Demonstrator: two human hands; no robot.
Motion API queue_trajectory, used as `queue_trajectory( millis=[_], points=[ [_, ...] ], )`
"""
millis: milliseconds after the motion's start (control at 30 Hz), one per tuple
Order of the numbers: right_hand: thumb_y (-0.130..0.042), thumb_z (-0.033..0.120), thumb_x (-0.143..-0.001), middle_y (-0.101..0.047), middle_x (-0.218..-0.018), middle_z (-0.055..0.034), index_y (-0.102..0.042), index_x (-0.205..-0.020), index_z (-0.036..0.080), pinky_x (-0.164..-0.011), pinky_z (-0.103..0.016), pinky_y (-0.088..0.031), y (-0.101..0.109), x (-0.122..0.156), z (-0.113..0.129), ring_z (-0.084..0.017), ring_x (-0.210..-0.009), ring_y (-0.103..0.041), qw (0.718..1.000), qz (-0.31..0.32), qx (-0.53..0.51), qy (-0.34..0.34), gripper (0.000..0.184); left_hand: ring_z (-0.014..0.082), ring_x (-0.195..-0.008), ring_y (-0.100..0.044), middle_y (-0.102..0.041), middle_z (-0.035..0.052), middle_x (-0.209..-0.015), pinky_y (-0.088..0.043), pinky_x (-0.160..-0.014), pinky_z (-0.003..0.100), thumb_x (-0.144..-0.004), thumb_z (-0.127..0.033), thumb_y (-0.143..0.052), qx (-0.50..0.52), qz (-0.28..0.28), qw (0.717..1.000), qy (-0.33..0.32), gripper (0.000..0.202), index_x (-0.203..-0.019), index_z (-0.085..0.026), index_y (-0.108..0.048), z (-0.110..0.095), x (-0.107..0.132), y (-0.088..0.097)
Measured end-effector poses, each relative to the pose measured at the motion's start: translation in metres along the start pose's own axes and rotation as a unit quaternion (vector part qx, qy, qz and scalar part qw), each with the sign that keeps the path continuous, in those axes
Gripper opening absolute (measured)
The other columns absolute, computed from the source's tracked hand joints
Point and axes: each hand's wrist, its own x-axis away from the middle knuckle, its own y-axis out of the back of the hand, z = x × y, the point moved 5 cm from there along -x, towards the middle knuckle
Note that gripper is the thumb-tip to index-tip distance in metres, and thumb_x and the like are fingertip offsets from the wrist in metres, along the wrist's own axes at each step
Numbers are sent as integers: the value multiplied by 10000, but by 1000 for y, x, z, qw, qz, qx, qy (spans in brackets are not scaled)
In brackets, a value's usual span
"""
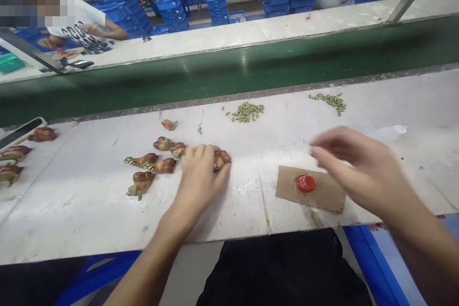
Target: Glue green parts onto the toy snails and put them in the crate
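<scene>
My left hand [201, 174] lies over a small brown and green toy figure [222, 158] on the white worktable [89, 210], fingers curled on it. Several more of these figures [154, 162] lie just left of that hand. My right hand [353, 165] hovers blurred above a brown cardboard piece [322, 196], fingers stretched toward the left, nothing visible in them. A red cap [305, 183] sits on the cardboard, just below those fingertips.
Two heaps of small green pellets [247, 112] [332, 100] lie near the table's far edge. A green conveyor belt [229, 71] runs behind. More figures [14, 153] lie at far left. Another person [86, 28] sits beyond the belt, with blue crates [215, 5] stacked behind.
</scene>
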Motion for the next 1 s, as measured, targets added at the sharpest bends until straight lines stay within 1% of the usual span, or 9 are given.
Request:
queue_trajectory(
  millis=[67,133,267,467,567,667,800,867,1000],
  points=[
    [-740,224,-1092,-886,-1123,-84,-850,-1188,230,-817,-352,-646,-44,-51,12,-253,-956,-825,993,99,46,-50,146,376,-1127,-703,-808,102,-1127,-549,-1043,550,-1016,-247,-713,77,34,995,-48,37,-1045,-259,-692,-22,18,-12],
    [-752,133,-1076,-885,-1180,-110,-854,-1234,192,-939,-378,-649,-79,-97,16,-250,-1002,-821,987,122,78,-64,197,349,-1097,-746,-824,86,-1127,-577,-1012,523,-1024,-226,-697,149,52,985,-71,96,-1106,-263,-662,-38,36,-21],
    [-793,264,-1130,-841,-1259,-96,-812,-1262,174,-1066,-465,-667,-125,-146,7,-254,-1133,-810,978,143,128,-81,161,265,-1094,-817,-826,58,-1174,-653,-977,433,-1122,-235,-607,272,52,959,-63,154,-1257,-287,-552,-52,69,-26],
    [-802,403,-1145,-789,-1375,-111,-782,-1347,195,-1017,-465,-702,-146,-159,5,-264,-1173,-797,964,169,161,-125,290,231,-1045,-804,-790,37,-1132,-645,-916,339,-1065,-294,-769,526,131,836,80,269,-1313,-293,-665,-51,100,-35],
    [-837,350,-1119,-813,-1216,-83,-798,-1221,174,-920,-401,-702,-140,-161,13,-227,-1035,-802,965,180,138,-134,206,254,-1113,-753,-778,52,-1154,-614,-949,337,-1035,-397,-856,553,142,813,110,281,-1280,-291,-768,-52,101,-34],
    [-831,223,-1084,-805,-940,-48,-814,-993,157,-761,-314,-637,-122,-142,29,-180,-804,-751,972,199,67,-108,114,217,-967,-727,-780,58,-1119,-573,-798,287,-1092,-621,-783,616,165,759,134,363,-1223,-284,-817,-57,96,-34],
    [-848,276,-1059,-746,-816,6,-868,-999,212,-680,-273,-553,-84,-68,57,-158,-756,-685,976,205,-61,-36,90,128,-705,-668,-783,47,-1083,-447,-581,216,-1139,-637,-718,681,171,690,175,389,-1278,-287,-816,-66,89,-33],
    [-878,289,-1026,-698,-802,18,-888,-996,234,-629,-268,-506,-62,-22,67,-144,-714,-634,967,183,-176,16,63,118,-667,-653,-752,16,-925,-474,-585,213,-1142,-611,-734,708,176,669,142,365,-1218,-267,-827,-74,87,-33],
    [-861,230,-1055,-656,-787,37,-892,-1034,291,-642,-257,-497,-37,51,53,-126,-702,-612,960,115,-254,6,71,110,-668,-666,-707,-17,-775,-594,-692,235,-1126,-524,-809,736,254,626,56,279,-1093,-248,-833,-94,96,-44]
  ],
)
